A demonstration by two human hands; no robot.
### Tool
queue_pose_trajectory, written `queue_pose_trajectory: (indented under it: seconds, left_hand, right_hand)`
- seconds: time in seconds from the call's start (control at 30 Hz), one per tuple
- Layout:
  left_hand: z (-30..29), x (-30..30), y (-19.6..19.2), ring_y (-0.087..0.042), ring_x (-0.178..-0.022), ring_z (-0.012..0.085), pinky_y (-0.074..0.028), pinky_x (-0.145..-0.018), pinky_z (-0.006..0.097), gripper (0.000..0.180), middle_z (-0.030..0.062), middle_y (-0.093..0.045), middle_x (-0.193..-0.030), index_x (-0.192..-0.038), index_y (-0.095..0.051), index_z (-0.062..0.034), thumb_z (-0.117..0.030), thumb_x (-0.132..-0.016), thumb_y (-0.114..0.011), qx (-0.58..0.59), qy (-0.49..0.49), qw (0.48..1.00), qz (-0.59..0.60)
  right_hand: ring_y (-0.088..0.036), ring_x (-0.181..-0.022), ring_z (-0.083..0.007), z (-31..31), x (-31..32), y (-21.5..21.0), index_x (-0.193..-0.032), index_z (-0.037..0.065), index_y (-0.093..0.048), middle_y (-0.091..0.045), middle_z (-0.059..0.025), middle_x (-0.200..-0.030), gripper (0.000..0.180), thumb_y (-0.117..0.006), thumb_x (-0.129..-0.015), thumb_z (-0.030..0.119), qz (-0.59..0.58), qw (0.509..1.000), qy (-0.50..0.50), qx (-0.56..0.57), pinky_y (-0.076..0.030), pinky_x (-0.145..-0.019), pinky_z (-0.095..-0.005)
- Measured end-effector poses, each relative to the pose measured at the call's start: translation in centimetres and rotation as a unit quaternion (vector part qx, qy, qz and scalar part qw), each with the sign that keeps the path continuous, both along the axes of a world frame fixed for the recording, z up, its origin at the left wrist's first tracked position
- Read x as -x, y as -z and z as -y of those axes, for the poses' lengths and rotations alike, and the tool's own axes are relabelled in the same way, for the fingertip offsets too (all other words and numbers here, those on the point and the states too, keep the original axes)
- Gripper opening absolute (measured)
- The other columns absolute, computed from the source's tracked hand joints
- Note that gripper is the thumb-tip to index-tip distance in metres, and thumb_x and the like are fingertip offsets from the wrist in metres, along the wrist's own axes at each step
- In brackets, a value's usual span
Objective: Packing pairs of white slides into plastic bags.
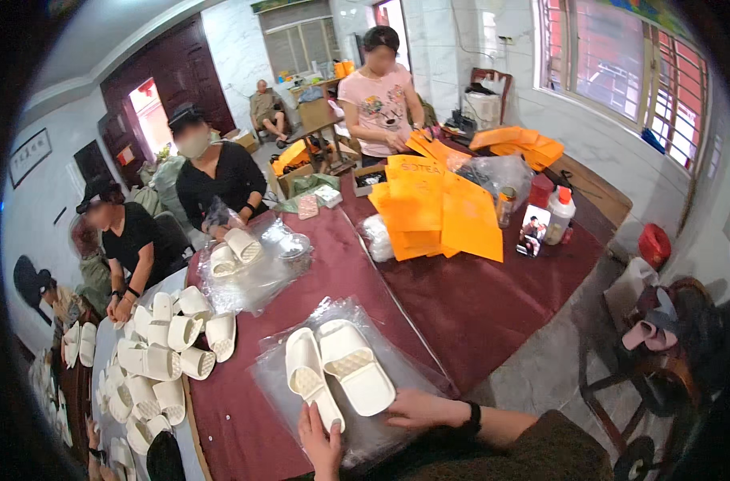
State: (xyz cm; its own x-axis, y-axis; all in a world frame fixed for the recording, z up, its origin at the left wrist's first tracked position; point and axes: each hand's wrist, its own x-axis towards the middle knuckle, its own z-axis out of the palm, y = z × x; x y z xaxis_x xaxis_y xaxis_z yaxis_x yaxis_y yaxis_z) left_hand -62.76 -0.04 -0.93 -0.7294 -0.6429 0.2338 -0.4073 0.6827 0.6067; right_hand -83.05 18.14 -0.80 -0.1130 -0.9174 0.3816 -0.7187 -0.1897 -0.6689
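Two cream slide slippers lie side by side on a stack of clear plastic bags (277,373) before me. My left hand (321,445) has its thumb and fingers around the near end of the left slipper (305,369). Beside the near end of the right slipper (357,373), my right hand (425,410) is closed low over the plastic, a dark band on its wrist. Its fingertips are partly hidden, so I cannot make out what they hold.
A heap of cream slippers (161,345) lies to the left. Across the dark red table (301,272), a masked co-worker (213,176) handles another pair on plastic. Orange packets (437,212), a phone (533,231) and a bottle (560,216) stand near another person. A chair (653,377) is at right.
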Motion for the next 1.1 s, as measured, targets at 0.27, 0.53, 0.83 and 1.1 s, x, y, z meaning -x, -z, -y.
queue_pose_trajectory:
  seconds: [0.27,0.53,0.83,1.1]
  left_hand:
    - [-0.2,0.9,-0.4,-0.049,-0.119,0.0484,-0.039,-0.101,0.052,0.072,0.0301,-0.045,-0.14,-0.136,-0.051,-0.0025,-0.046,-0.083,-0.071,0.085,0.007,0.996,0.027]
    - [0.0,0.0,-0.5,-0.05,-0.121,0.043,-0.042,-0.1,0.049,0.059,0.0266,-0.05,-0.136,-0.124,-0.056,-0.004,-0.034,-0.077,-0.076,0.001,0.003,0.998,-0.06]
    - [-0.1,-0.1,-0.2,-0.05,-0.123,0.0408,-0.042,-0.101,0.049,0.056,0.0225,-0.05,-0.139,-0.123,-0.059,-0.0072,-0.036,-0.079,-0.077,-0.008,0.004,0.998,-0.061]
    - [0.2,0.5,0.1,-0.051,-0.12,0.042,-0.043,-0.1,0.048,0.058,0.0228,-0.046,-0.141,-0.128,-0.056,-0.0075,-0.037,-0.082,-0.075,0.024,-0.009,0.998,-0.048]
  right_hand:
    - [-0.069,-0.082,-0.0289,-1.3,1.3,-9.9,-0.107,0.004,-0.071,-0.073,-0.0115,-0.093,0.04,-0.061,-0.094,0.04,0.224,0.946,0.076,-0.221,-0.052,-0.075,-0.0373]
    - [-0.065,-0.099,-0.0389,9.0,2.9,-3.6,-0.12,-0.006,-0.057,-0.065,-0.023,-0.107,0.069,-0.058,-0.09,0.057,-0.127,0.959,0.148,-0.207,-0.053,-0.081,-0.0461]
    - [-0.069,-0.07,-0.0317,13.4,1.0,-2.1,-0.088,0.002,-0.067,-0.069,-0.0172,-0.076,0.048,-0.059,-0.091,0.049,-0.232,0.936,0.246,-0.101,-0.054,-0.064,-0.0422]
    - [-0.069,-0.064,-0.0313,16.2,1.5,-2.7,-0.08,0.002,-0.069,-0.069,-0.0165,-0.071,0.061,-0.056,-0.089,0.061,-0.238,0.93,0.243,-0.143,-0.055,-0.059,-0.0401]
